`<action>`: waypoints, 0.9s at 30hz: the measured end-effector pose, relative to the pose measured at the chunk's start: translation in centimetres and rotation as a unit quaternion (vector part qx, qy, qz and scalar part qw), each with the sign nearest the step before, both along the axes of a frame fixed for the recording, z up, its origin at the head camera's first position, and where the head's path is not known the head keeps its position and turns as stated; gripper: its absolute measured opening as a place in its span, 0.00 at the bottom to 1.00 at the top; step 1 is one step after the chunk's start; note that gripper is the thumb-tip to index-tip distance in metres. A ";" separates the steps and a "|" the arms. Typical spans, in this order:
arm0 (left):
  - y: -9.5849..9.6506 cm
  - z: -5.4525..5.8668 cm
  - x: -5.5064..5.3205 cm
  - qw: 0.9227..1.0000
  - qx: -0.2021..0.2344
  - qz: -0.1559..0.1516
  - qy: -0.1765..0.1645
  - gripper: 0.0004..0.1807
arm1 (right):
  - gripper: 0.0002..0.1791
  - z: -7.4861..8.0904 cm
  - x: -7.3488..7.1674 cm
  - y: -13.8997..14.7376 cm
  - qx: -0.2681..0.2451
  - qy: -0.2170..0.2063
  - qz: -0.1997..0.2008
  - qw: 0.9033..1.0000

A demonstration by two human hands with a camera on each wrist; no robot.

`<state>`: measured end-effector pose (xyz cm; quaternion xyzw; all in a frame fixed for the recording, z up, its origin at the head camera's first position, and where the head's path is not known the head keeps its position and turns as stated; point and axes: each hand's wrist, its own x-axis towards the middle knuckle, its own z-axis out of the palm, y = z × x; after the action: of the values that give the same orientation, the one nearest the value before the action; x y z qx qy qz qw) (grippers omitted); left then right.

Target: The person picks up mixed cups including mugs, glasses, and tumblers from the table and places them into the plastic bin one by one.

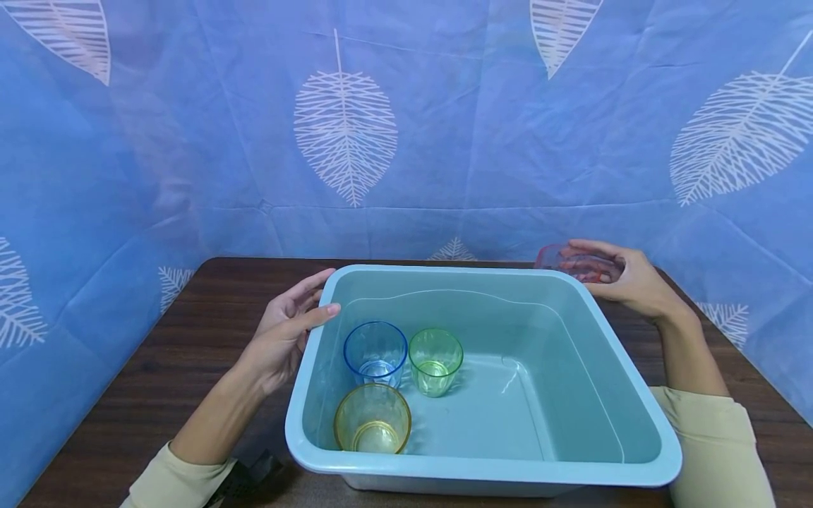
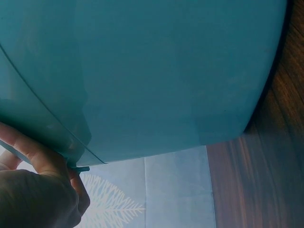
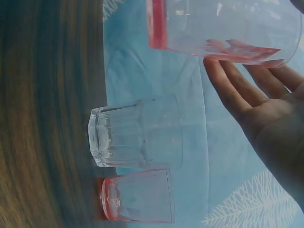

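Note:
My left hand [image 1: 288, 328] grips the rim of a light blue plastic basin [image 1: 483, 469] at its far left, thumb over the edge and fingers outside. Inside, at the left, stand a blue glass [image 1: 376, 349], a green glass [image 1: 435, 360] and a yellow glass [image 1: 372, 418]. Beyond the basin's far right corner, my right hand [image 1: 625, 279] holds a pink-tinted glass [image 3: 228, 28], its fingers along one side and part of the thumb showing opposite. The basin's rim hides part of this glass in the head view.
In the right wrist view, a clear glass [image 3: 137, 133] and a second pink glass [image 3: 140, 197] stand on the dark wooden table [image 1: 190, 353]. The basin hides them in the head view. A blue cloth with white leaf prints [image 1: 413, 141] hangs behind the table.

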<state>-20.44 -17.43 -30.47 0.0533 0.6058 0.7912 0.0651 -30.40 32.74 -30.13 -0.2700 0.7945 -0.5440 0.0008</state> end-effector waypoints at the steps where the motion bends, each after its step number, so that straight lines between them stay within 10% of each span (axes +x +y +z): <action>1: 0.0 0.0 0.0 1.000 0.000 0.000 0.000 0.35 | 0.37 0.0 0.0 0.0 -0.021 -0.007 0.013 1.000; 9: 0.0 0.0 0.1 1.000 -0.003 -0.001 0.005 0.34 | 0.39 0.4 0.0 0.2 -0.092 -0.010 0.073 0.993; 27: 0.0 0.0 0.1 1.000 -0.003 0.003 0.008 0.35 | 0.35 0.8 0.0 0.6 -0.150 0.034 0.072 0.985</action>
<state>-20.35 -17.42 -30.47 0.0580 0.6086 0.7892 0.0584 -30.41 33.35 -29.35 -0.3419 0.6818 -0.6462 -0.0271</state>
